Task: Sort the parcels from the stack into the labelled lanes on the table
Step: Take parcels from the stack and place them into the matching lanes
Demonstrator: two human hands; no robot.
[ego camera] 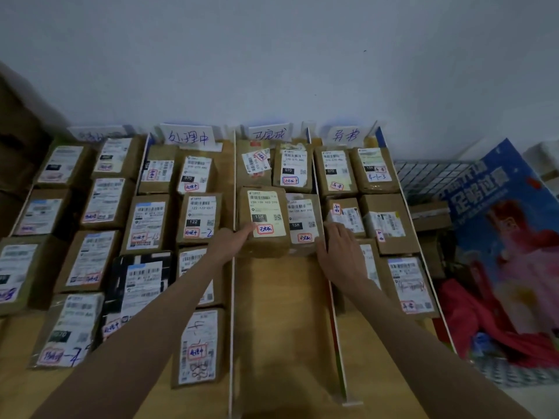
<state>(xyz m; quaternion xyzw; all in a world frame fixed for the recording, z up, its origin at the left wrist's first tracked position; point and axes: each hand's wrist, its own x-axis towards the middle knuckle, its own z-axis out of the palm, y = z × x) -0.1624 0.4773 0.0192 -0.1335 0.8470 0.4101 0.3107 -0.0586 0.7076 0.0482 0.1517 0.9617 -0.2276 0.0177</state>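
Landmark: the parcel (264,220) bearing a "15H" label, which lies in the third lane from the left on the table (281,313).

- Left hand (233,241): reaches in from the near left of that parcel. Fingers lie fairly straight, tips resting on the parcel's near left corner at the label edge. No wrap around the box is visible.
- Right hand (340,252): to the right of the parcel, palm down, fingers spread and relaxed. It lies over the near right corner of a second 15H parcel (304,223), which sits touching the landmark's right side. The thumb points toward that box's near edge. Whether the fingers press or merely rest cannot be told.
- Beyond the landmark parcel, in the same lane, two more parcels (273,166) stand side by side against a handwritten lane card (269,135).
- A white divider (233,267) runs just left of the landmark, and another divider (334,313) runs to its right.
- Nearer the person than the landmark, the lane shows bare wood.
- Lanes left and right of the landmark hold rows of labelled cardboard parcels.
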